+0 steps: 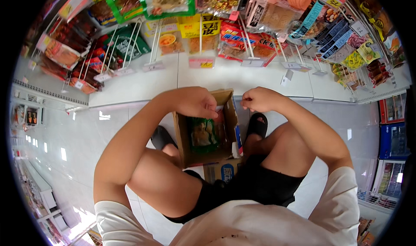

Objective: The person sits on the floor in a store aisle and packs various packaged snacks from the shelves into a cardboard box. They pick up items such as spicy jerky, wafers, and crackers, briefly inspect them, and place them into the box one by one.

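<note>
An uncovered cardboard box (178,132) stands on the floor between the person's feet. Green-edged snack packets (204,132) lie inside it, with a reddish packet beside them partly in shadow. Over the box's far left part is my left hand (199,102), its fingers curled and no item visible in them. My right hand (260,99) is just outside the box's right side, above the floor by the shelf base; its fingers are curled too, with nothing seen in them.
Beyond the box runs a white shelf base (136,86). Above it, snack bags (200,44) hang on metal hooks with price tags (201,62). A second cardboard box (213,172) is partly hidden under the legs. Black sandals (256,125) flank the box. Coolers (393,142) stand at the right.
</note>
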A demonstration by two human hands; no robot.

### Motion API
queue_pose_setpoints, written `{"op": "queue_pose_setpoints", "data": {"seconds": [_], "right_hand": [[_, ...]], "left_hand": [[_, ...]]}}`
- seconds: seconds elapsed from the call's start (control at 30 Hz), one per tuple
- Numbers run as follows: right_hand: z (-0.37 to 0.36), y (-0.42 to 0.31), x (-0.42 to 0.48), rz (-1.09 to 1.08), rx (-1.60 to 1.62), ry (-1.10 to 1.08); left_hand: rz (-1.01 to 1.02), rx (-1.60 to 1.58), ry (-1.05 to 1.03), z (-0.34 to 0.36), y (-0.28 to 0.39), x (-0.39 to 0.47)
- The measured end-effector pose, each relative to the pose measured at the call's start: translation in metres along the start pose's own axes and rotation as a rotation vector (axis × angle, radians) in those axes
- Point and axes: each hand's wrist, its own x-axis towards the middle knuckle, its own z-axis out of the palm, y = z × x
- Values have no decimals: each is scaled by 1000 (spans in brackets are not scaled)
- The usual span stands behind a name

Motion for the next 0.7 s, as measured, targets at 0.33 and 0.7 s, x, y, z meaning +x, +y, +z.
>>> {"op": "queue_pose_setpoints", "data": {"seconds": [0.33,0.7], "right_hand": [[-20,22,-19,-153,-222,90],[-42,39,-57,-275,-179,161]], "left_hand": [[80,289,814,-58,31,36],[-79,551,800,-137,-4,171]]}}
